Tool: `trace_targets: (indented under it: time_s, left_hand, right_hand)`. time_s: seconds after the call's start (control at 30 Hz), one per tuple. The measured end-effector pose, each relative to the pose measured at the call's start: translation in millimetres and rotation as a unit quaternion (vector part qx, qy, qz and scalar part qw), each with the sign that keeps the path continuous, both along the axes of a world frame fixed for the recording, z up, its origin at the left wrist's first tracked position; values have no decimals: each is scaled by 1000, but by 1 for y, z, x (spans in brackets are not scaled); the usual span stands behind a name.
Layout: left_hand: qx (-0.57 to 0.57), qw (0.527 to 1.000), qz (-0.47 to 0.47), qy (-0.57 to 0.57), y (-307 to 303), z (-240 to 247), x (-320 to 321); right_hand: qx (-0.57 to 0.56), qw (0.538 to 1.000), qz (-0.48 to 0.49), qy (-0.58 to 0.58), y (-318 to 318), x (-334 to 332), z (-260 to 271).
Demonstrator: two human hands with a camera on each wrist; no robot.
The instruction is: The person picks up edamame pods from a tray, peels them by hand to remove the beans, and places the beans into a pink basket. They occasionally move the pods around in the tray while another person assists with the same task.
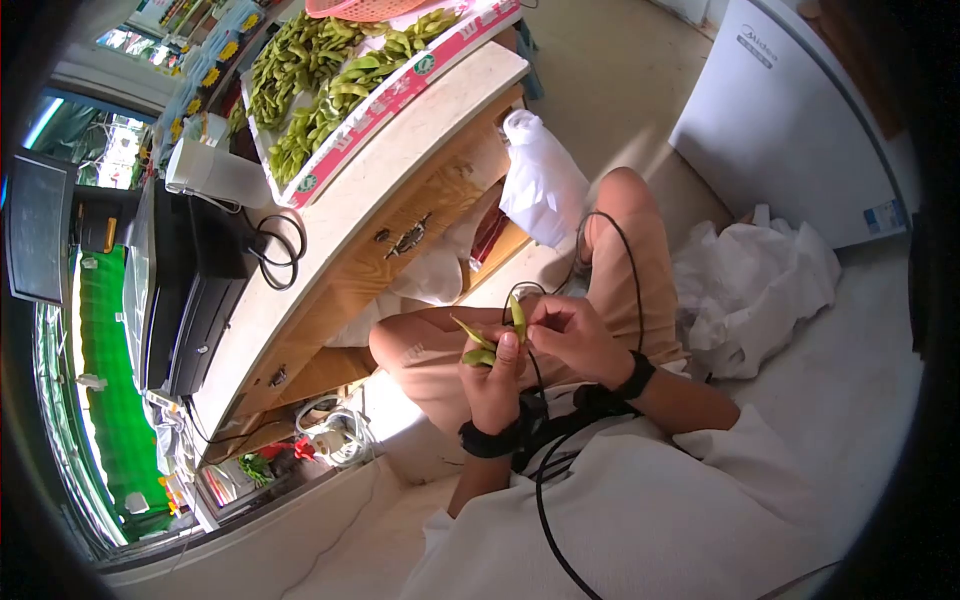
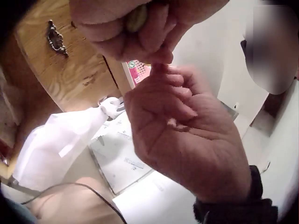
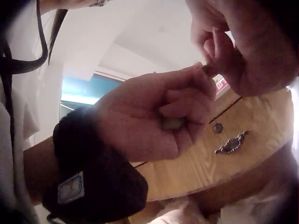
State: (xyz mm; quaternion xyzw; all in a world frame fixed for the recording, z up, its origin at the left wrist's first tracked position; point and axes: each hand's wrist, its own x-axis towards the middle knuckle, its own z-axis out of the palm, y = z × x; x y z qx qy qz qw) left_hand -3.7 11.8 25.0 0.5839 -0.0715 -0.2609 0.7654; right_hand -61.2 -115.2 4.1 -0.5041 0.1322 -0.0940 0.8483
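My left hand [image 1: 490,388] grips several green soybean pods in its curled fingers. One pod [image 1: 480,357] lies across the fingers by the thumb, a thin one [image 1: 468,331] sticks out above it, and another [image 1: 518,318] stands upright between the two hands. The right hand [image 1: 575,342] meets that upright pod with bent thumb and fingers, pinching at it. In the left wrist view the tips of the right hand [image 2: 182,130] touch those of the left hand [image 2: 121,30]. A pod end [image 3: 172,123] shows inside the left palm in the right wrist view.
A shallow box [image 1: 375,112] heaped with soybean pods [image 1: 300,75] stands on the counter [image 1: 460,88], a pink basket [image 1: 360,8] behind it. A white bag [image 1: 540,180] hangs by the drawer [image 1: 420,235]. Black cables [image 1: 635,260] cross the lap; a white plastic bag [image 1: 755,290] lies right.
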Motion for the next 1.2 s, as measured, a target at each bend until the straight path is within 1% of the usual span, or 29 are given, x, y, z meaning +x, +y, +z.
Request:
trace_targets:
  time_s: [0.03, 0.07, 0.1, 0.13, 0.2, 0.23, 0.27, 0.3, 0.37, 0.4, 0.43, 0.47, 0.5, 0.57, 0.6, 0.63, 0.67, 0.7, 0.73, 0.77, 0.8, 0.87, 0.9, 1.0, 1.03, 1.07, 1.1, 1.13, 1.2]
  left_hand:
    - [1, 999, -5, 49, -1, 3, 0]
    - [1, 995, -9, 98, -1, 4, 1]
    - [2, 995, -10, 98, 0, 3, 2]
    - [9, 996, -22, 81, 1, 0, 3]
    - [17, 997, -34, 64, 1, 0, 5]
    - [119, 987, -42, -99, -1, 4, 4]
    - [216, 940, -50, -259, -2, 7, 4]
    - [216, 940, -51, -259, -1, 8, 4]
    - [300, 890, -66, -337, 4, 9, 3]
    - [301, 890, -66, -337, 4, 9, 3]
    - [258, 915, -64, -304, 5, 7, 3]
    - [215, 936, -62, -271, 5, 5, 4]
    - [216, 936, -63, -271, 7, 2, 4]
    - [162, 974, -55, -147, 10, -4, 5]
    - [163, 974, -56, -146, 10, -2, 4]
    - [142, 983, -57, -102, 8, 3, 3]
    - [121, 989, -57, -57, 6, 5, 3]
    - [121, 989, -57, -57, 5, 4, 3]
    - [82, 996, -41, -11, 2, 3, 2]
    - [42, 998, -26, 34, 0, 2, 2]
    - [42, 998, -26, 34, 0, 2, 3]
    - [2, 996, -24, 85, -1, 2, 4]
    - [2, 996, -24, 85, 0, 1, 4]
    - [-21, 993, -17, 114, 1, -4, 4]
    - [37, 999, -18, 30, 1, -5, 3]
    - [95, 994, -18, -54, 1, -6, 2]
    - [95, 994, -18, -53, 3, -6, 2]
    - [103, 991, -46, -69, 7, -5, 3]
    - [111, 987, -75, -85, 13, -2, 5]
  right_hand:
    - [1, 1000, -1, 0, 0, 0, 1]
    - [51, 998, 14, 21, 0, 0, 3]
    - [100, 994, 30, 41, 0, 1, 4]
    - [101, 994, 29, 41, 0, 1, 0]
    - [33, 999, -18, 39, 0, 2, -9]
    - [33, 999, -18, 39, 0, 3, -8]
    - [-9, 998, -44, 43, 0, 3, -7]
    - [-51, 995, -70, 47, -1, 3, -6]
    - [-52, 997, -56, 28, -2, 1, -5]
    - [-54, 998, -41, 8, -3, 1, -5]
    - [-54, 998, -41, 8, -3, 0, -6]
    - [-92, 995, -31, -2, -3, 0, -8]
    - [-130, 991, -22, -12, -3, 0, -10]
    - [-130, 991, -19, -7, -3, -2, -2]
    - [-131, 991, -15, -3, -2, -2, 1]
    - [-130, 991, -16, -2, 0, -1, 1]
    - [-78, 997, -24, 1, 2, 0, 0]
    - [-27, 999, -32, 4, 4, 1, -2]
    - [-26, 999, -32, 4, 5, 1, -5]
    - [41, 999, -18, 19, 6, 2, -10]
    - [108, 994, -5, 34, 6, 2, -13]
    - [138, 990, 5, 36, 6, 2, -12]
    - [167, 985, 15, 36, 6, 3, -11]
    - [171, 984, 15, 44, 5, 3, -6]
    - [170, 984, 15, 44, 4, 3, -4]
    - [128, 989, 48, 55, 1, 1, -2]
    - [86, 991, 81, 67, -1, 0, -2]
    - [86, 991, 82, 67, -1, 1, -3]
    - [31, 995, 94, 9, -3, 2, -7]
